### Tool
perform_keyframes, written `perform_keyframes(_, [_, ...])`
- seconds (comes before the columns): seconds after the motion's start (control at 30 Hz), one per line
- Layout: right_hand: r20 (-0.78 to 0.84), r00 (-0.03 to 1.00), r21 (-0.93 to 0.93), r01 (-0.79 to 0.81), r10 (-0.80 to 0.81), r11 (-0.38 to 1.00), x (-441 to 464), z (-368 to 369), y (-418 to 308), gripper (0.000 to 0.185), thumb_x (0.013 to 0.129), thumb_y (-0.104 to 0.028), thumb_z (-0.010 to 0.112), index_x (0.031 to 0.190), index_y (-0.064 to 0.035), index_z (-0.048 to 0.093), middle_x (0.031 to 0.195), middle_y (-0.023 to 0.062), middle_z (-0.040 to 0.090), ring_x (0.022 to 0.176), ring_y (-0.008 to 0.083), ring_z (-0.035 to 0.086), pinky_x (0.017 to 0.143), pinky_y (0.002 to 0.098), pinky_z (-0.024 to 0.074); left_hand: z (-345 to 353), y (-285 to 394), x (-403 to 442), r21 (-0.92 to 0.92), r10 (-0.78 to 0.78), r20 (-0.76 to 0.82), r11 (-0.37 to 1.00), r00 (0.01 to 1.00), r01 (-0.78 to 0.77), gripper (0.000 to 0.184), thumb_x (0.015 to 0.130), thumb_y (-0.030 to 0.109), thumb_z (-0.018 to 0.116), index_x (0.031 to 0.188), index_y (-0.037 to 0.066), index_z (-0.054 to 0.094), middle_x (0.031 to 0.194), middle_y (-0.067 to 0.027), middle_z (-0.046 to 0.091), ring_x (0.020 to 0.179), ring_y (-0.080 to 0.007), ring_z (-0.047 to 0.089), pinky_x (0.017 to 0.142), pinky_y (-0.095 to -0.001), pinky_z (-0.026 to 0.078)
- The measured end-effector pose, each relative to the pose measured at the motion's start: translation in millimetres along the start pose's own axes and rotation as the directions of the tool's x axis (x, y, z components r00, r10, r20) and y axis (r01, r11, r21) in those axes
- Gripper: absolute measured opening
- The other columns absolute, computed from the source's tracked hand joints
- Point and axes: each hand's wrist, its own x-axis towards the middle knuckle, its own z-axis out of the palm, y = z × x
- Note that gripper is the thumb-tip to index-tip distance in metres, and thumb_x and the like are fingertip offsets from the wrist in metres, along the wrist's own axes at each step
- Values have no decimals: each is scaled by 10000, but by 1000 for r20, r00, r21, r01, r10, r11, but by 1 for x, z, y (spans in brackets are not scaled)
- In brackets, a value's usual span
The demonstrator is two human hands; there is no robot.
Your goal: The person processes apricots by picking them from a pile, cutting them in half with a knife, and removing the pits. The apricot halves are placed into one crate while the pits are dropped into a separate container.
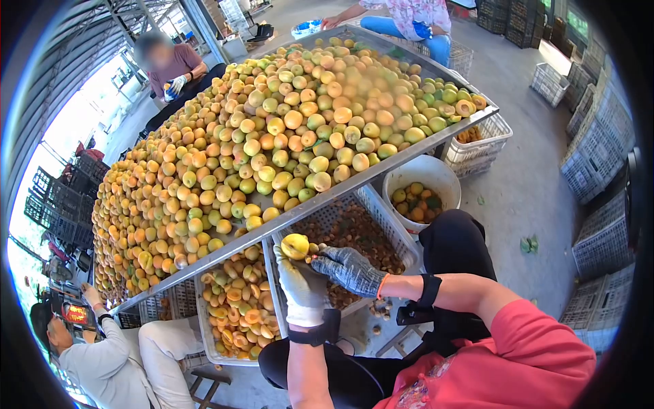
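Plainly, one apricot point(295, 246) sits above the left edge of the pit crate point(387, 217), pinched in the left hand's point(300, 283) closed grip. The right hand point(351, 269) bunches beside it — whether its grip holds anything, I cannot tell. Slick skin could make the fruit slip among the pits point(357, 238); beyond the crate, a knock could roll heaped apricots point(293, 120) off the worktop point(368, 176).

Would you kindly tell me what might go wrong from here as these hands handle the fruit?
The yellow fruit in the gloved left hand could slip and fall among the brown pits in the crate beside it. Also, the heap of fruit reaches close to the table's metal rim, so a loose piece might roll over.
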Motion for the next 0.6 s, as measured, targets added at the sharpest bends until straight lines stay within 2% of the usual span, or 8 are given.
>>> perform_keyframes(0.03, [16,999,23,-31,31,999,-2,-1,1,330,949,-336,563,958,-17,648,646,-21,536,592,61,463,529,255,386,1,2,1,-2,0,2,1000,1000,0,303,1005,290,434,1159,42,516,997,-105,624,903,-217,605,860,-337,491])
perform_keyframes(0.13, [27,998,17,-65,64,998,1,-6,0,320,946,-341,570,951,-31,653,628,-24,522,566,61,444,517,256,380,5,13,3,398,134,-219,917,967,-37,321,1002,254,447,1215,19,496,994,-109,637,933,-207,611,857,-283,481])
perform_keyframes(0.2, [76,979,-13,-186,187,982,3,-11,-1,340,941,-327,542,1027,-15,645,717,137,630,617,201,556,633,358,459,15,14,3,511,254,-194,851,947,-124,365,991,215,452,1284,-3,462,1075,-121,622,943,-201,611,876,-281,473])
perform_keyframes(0.23, [75,979,-15,-187,187,982,2,-12,-2,340,941,-327,542,1027,-15,645,717,137,630,617,201,556,633,358,459,21,15,2,528,246,-155,839,957,-130,431,951,166,493,1339,-8,425,1153,-121,592,995,-203,597,922,-288,450])
perform_keyframes(0.3, [67,976,195,-218,208,956,1,-10,-9,280,930,-320,598,922,-45,648,619,-36,498,543,60,436,489,234,365,22,22,0,401,156,-159,912,975,-81,444,926,112,503,1342,-17,415,1175,-114,580,1026,-196,582,935,-277,437])
perform_keyframes(0.4, [83,974,333,-225,209,916,5,-10,-2,263,921,-308,612,911,-47,643,648,-30,514,551,54,450,480,215,361,14,34,1,288,30,-102,958,994,0,477,882,21,530,1341,-29,411,1189,-100,569,1097,-187,543,946,-264,414])
perform_keyframes(0.5, [172,952,406,-303,253,862,6,-15,-1,254,916,-300,620,912,-47,642,685,-21,541,557,52,458,476,207,366,7,35,4,667,99,-98,745,990,-8,487,878,34,551,1344,-16,416,1220,-126,560,1091,-212,560,943,-313,432])
perform_keyframes(0.6, [145,953,423,-303,266,854,6,-15,-5,247,915,-298,621,910,-52,641,682,-23,538,560,50,461,479,213,365,23,26,8,485,156,-33,866,987,-121,451,837,-41,586,1273,7,484,1158,-94,574,1053,-195,578,931,-322,470])
